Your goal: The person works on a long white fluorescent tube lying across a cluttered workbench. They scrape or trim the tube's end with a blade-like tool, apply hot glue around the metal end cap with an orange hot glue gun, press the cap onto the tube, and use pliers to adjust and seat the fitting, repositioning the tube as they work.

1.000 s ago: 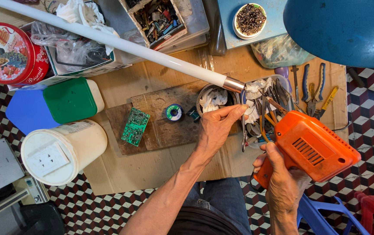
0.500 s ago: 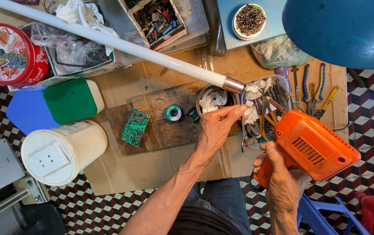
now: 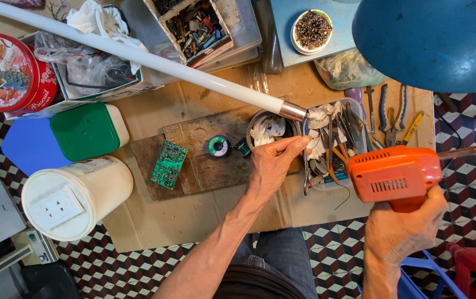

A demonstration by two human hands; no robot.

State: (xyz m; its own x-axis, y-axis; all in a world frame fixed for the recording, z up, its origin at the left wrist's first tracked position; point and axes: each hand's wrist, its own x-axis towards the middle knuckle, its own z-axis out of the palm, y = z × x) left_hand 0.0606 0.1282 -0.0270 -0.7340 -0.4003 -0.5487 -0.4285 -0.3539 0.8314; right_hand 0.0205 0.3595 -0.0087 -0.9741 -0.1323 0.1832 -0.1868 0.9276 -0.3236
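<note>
My right hand (image 3: 401, 232) grips the orange soldering gun (image 3: 396, 176); my left hand (image 3: 271, 166) pinches the tube's metal end (image 3: 293, 111). A slip could crack the long tube (image 3: 138, 55).

The orange soldering gun (image 3: 394, 176) is boxy, with a slotted vent on its side and a thin metal tip pointing away to the right, level. It hangs just right of the clear tool tray (image 3: 354, 111), overlapping that tray's near corner. The long white tube (image 3: 138, 55) slants from far left of the tray down to its metal end cap, which touches the tray's left edge.
</note>
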